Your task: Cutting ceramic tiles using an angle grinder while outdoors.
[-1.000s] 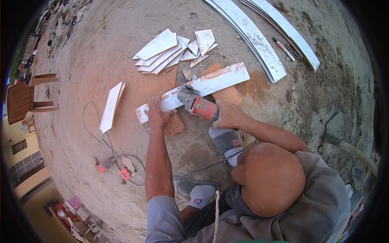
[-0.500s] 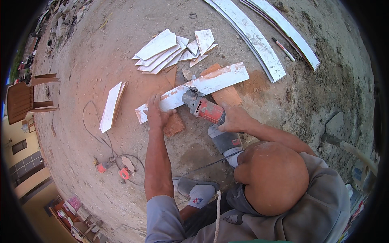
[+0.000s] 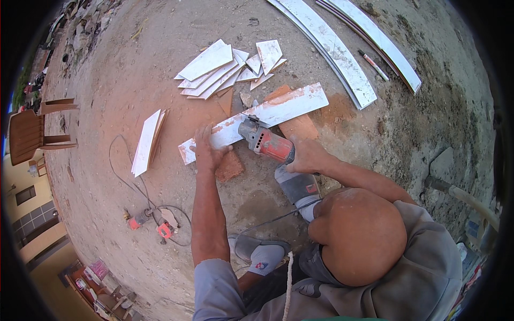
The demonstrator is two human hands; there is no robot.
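A long white tile strip (image 3: 292, 105), dusted with orange-red powder, lies slantwise over a brick piece (image 3: 229, 166) and a flat orange slab (image 3: 301, 127). My left hand (image 3: 209, 151) grips the strip near its left end, fingers over the far edge and thumb at the near side. In my right hand (image 3: 310, 156) is the rear of a red and grey angle grinder (image 3: 273, 146). Its head rests at the strip's near edge, around the middle. The grinder's disc is mostly hidden by its head and guard.
Beyond the strip is a pile of cut white tile pieces (image 3: 208, 61); more tile pieces (image 3: 145, 143) lean together at left. Long white strips (image 3: 334, 51) and a marker (image 3: 373, 65) lie far right. A second red power tool (image 3: 140, 218) with cable is near left. A shovel (image 3: 450, 184) lies right.
The grinder and my right hand have shifted very slightly left along the strip. My left hand and the strip look unmoved.
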